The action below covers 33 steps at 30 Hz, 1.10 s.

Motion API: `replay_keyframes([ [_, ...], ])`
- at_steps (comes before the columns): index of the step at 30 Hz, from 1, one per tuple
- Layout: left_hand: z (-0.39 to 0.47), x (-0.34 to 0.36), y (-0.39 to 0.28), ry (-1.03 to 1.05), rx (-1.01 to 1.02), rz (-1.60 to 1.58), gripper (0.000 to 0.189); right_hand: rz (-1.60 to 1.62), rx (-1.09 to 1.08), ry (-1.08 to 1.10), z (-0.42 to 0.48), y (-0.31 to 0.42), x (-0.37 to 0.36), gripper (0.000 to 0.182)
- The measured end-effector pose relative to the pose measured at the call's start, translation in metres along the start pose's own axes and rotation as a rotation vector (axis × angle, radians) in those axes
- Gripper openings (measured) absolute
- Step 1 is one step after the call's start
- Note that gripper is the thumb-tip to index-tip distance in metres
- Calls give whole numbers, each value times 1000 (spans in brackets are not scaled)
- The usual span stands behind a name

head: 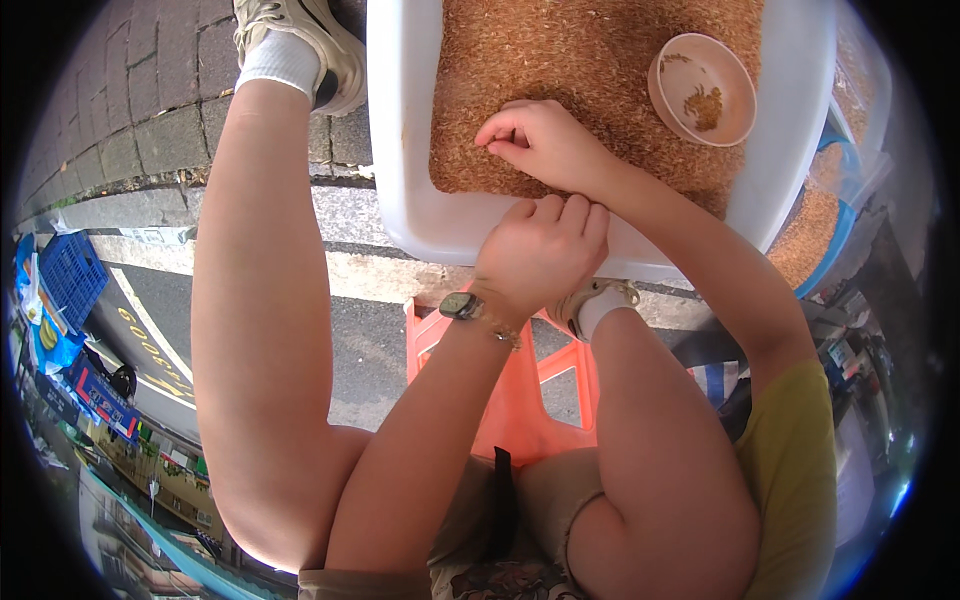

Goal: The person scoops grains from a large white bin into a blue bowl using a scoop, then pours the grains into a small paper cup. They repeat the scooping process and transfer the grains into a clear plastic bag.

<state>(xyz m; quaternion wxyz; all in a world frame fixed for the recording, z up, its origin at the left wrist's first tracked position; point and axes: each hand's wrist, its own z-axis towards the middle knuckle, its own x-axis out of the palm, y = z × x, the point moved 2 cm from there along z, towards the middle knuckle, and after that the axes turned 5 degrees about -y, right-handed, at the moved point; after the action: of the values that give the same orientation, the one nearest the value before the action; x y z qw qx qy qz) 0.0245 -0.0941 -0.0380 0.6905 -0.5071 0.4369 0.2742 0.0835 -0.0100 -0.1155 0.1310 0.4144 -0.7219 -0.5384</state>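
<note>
A white plastic tub (409,202) before me holds a deep layer of what look like mealworms (600,45). Just above that layer is my right hand (551,142), its thumb and forefinger tips brought together. Anything tiny between those tips is too small to make out. My left hand (544,244), with a watch (459,305) on its wrist, is curled into a loose fist at the tub's near rim, close under my right wrist. The inside of that fist is hidden. A pale pink bowl (675,112) sits on the layer at right, with a small clump (703,107) of similar pieces inside.
An orange plastic stool (517,397) stands between my legs. Right of the tub is a blue basin (832,247) of tan grains or larvae, with another clear container (874,97) behind. A kerb (360,274) runs under the tub's near end. A blue crate (71,274) lies far left.
</note>
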Motion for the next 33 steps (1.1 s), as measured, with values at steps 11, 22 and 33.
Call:
replay_keyframes([
  [11, 1, -1, -1, 35, -26, -46, 11, 59, 69, -127, -12, 0, -21, 15],
  [22, 0, -2, 0, 28, -26, -63, 12, -174, 331, -442, -142, 21, -78, 11],
  [33, 6, -4, -2, 95, -88, -31, 11, -439, 180, -566, -97, 33, -112, 12],
])
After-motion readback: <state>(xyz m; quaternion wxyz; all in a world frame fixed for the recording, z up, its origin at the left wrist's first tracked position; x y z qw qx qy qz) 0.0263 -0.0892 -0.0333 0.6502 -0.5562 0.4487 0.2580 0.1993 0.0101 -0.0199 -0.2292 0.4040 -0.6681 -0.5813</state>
